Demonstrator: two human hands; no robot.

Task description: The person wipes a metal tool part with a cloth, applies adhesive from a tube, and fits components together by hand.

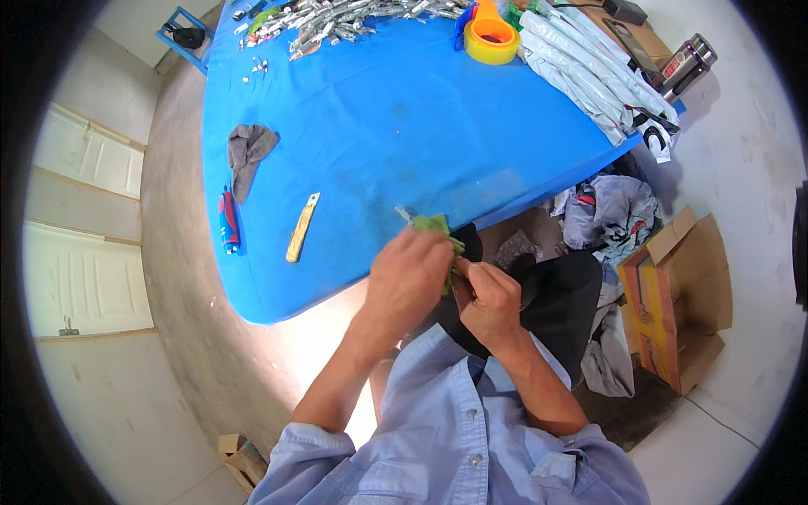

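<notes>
Above the near edge of the blue-covered table, my left hand (410, 273) is closed round a crumpled green cloth (433, 223). A small pale, clear-looking piece (404, 214) sticks out past its fingers; its kind is too small to tell. My right hand (491, 303) is beside it, thumb and fingers pinched at the cloth's lower edge, and whatever lies inside the grip is hidden. To the left on the table lie a yellow-handled flat blade (303, 227), a blue and red tube-shaped tool (228, 221) and a grey rag (250, 158).
Many small silvery cylindrical parts (337, 21) are heaped at the table's far side. A tape dispenser (491, 40), pale plastic bags (581, 71) and a steel flask (688, 67) sit at far right. An open cardboard box (682, 299) and piled clothes (610, 210) stand beside me.
</notes>
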